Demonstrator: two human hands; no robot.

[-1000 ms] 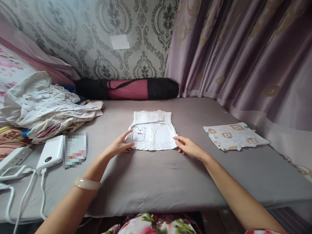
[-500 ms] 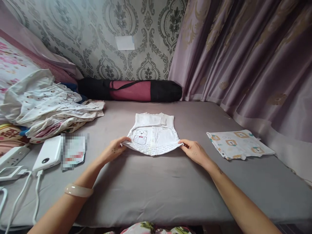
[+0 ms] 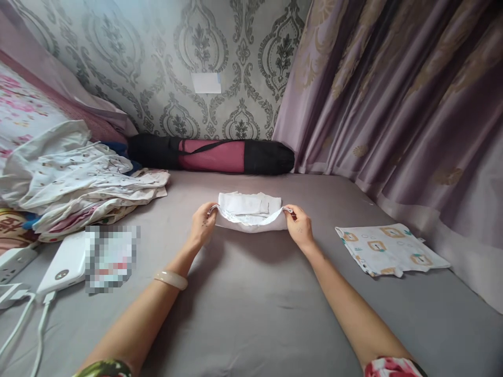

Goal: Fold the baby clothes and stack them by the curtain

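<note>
A small white baby shirt [image 3: 251, 225] lies in the middle of the grey sheet [image 3: 251, 293], its sleeves folded across the far part. My left hand [image 3: 203, 222] pinches the left corner of its hem, and my right hand [image 3: 299, 224] pinches the right corner. The hem is raised and sags between both hands, partly folded back toward the sleeves. In this position the bear print on the front is hidden. Off to the right, a folded white garment with orange animal prints [image 3: 393, 248] lies flat.
At the left is a heap of pale clothes [image 3: 90, 178]. Nearer stand a white power bank [image 3: 68, 264] with a cable, a power strip [image 3: 18, 262] and a blurred flat item [image 3: 113, 259]. A black and pink long bag [image 3: 212, 155] lies along the wall, with curtains [image 3: 373, 94] at the right.
Both hands have gripped the shirt's hem corners, lifted them and moved away from me, folding the hem up over the front. The bear print has gone out of sight.
</note>
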